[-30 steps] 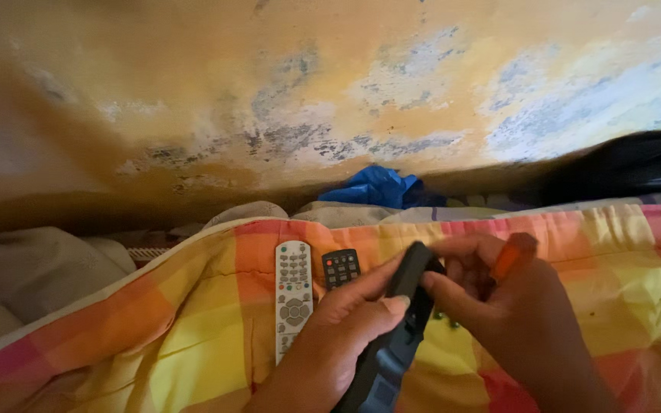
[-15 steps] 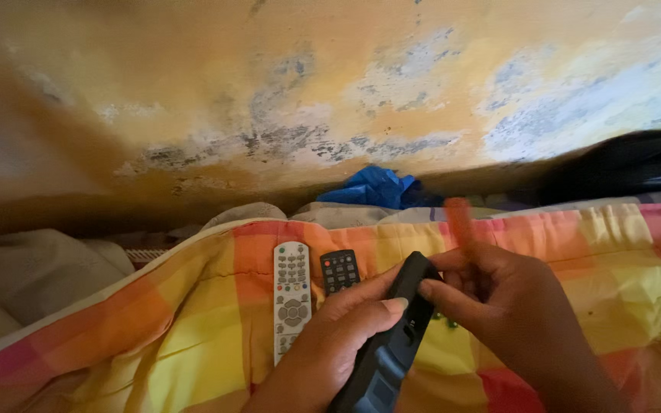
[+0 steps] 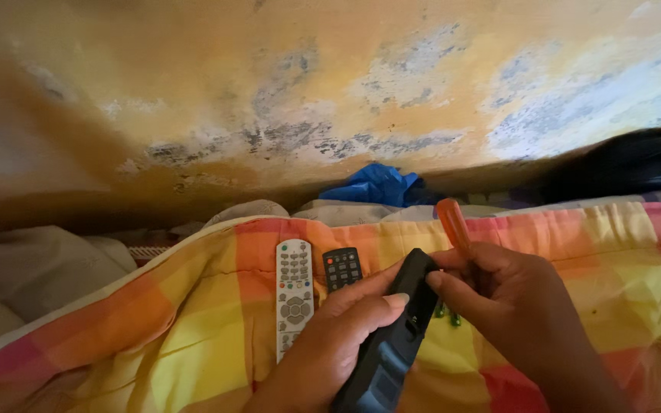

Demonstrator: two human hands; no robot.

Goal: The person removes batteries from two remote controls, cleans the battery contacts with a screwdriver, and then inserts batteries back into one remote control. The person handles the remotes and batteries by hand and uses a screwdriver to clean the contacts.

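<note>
The left hand [image 3: 330, 336] grips a black remote [image 3: 392, 336] from the side, thumb laid along its upper edge and fingers wrapped under it, holding it tilted with its far end raised toward the right hand [image 3: 506, 298]. The remote's back faces up; its lower end runs out of the bottom of the frame. The right hand is closed around a screwdriver [image 3: 453, 226] with an orange handle, which sticks up and away above the fingers. The thumb and forefinger of that hand pinch down at the remote's upper end, just touching it; the tool's shaft is hidden behind the fingers, so where its tip sits cannot be told.

Just under the two hands, between the remote and the right palm, a few small green bits [image 3: 447, 313] lie on the blanket [image 3: 193, 321]; they are too small to identify. The blanket is a check of orange, yellow and pink, and spreads under everything.

To the left of the left hand, a white remote [image 3: 294, 294] lies flat on the blanket, buttons up. Just beside it, on its right, lies a small black remote [image 3: 341, 267] with red buttons, partly covered by the left thumb.

Beyond the blanket's edge sits a crumpled blue bag [image 3: 376, 186] against a stained yellow wall [image 3: 307, 92]. Pale bedding [image 3: 40, 268] lies at the far left.
</note>
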